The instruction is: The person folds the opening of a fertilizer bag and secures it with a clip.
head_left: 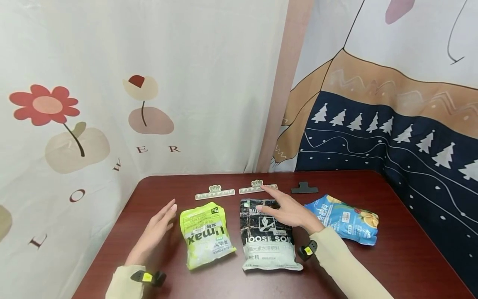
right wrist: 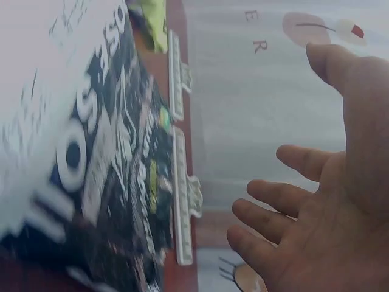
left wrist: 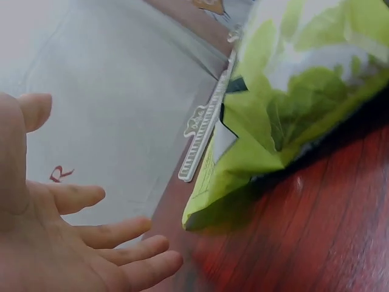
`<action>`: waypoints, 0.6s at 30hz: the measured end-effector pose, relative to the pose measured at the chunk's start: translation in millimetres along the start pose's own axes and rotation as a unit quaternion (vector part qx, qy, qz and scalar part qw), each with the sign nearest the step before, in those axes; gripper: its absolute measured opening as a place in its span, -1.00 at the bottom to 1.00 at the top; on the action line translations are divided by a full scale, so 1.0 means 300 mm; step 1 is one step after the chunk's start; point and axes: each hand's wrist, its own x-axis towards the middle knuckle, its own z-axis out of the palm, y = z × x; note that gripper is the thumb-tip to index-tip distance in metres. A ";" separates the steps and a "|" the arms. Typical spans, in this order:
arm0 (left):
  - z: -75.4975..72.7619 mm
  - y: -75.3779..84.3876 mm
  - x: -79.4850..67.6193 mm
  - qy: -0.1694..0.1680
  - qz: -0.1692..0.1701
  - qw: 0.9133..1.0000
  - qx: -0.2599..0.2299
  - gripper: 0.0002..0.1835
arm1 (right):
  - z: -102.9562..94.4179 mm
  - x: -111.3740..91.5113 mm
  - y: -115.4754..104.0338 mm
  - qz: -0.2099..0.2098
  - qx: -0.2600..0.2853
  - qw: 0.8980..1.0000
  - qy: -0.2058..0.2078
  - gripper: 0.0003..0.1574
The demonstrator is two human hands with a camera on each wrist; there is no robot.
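Note:
My left hand (head_left: 156, 230) hovers left of a yellow-green bag (head_left: 206, 234), fingers extended and holding nothing. In the left wrist view its fingers (left wrist: 121, 234) are spread beside the bag's lower corner. Over the upper right part of a black-and-white loose soil bag (head_left: 267, 249) is my right hand (head_left: 289, 209), also holding nothing. Its fingers (right wrist: 273, 201) are straight and apart in the right wrist view. It covers part of the bag's top print in the head view. A blue bag (head_left: 345, 220) with a fruit picture lies close to the right wrist.
Behind the bags lie two pale ruler-edged clips, a left clip (head_left: 215, 192) and a middle clip (head_left: 248, 189), with a dark clip (head_left: 304, 188) to their right. All stand on a dark red table (head_left: 168, 187). A printed curtain (head_left: 209, 83) hangs behind it.

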 end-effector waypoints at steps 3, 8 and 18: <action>-0.005 -0.008 0.003 -0.011 -0.001 1.000 -0.028 -0.09 | 0.026 0.012 -0.012 0.001 0.011 1.000 -0.006 0.03; -0.010 -0.019 0.008 -0.020 -0.010 0.998 -0.052 -0.10 | 0.054 0.039 -0.032 -0.002 0.021 0.999 -0.026 -0.03; -0.019 -0.040 0.029 -0.013 -0.048 0.993 -0.104 0.02 | 0.093 0.108 -0.084 -0.002 0.073 0.996 -0.058 -0.16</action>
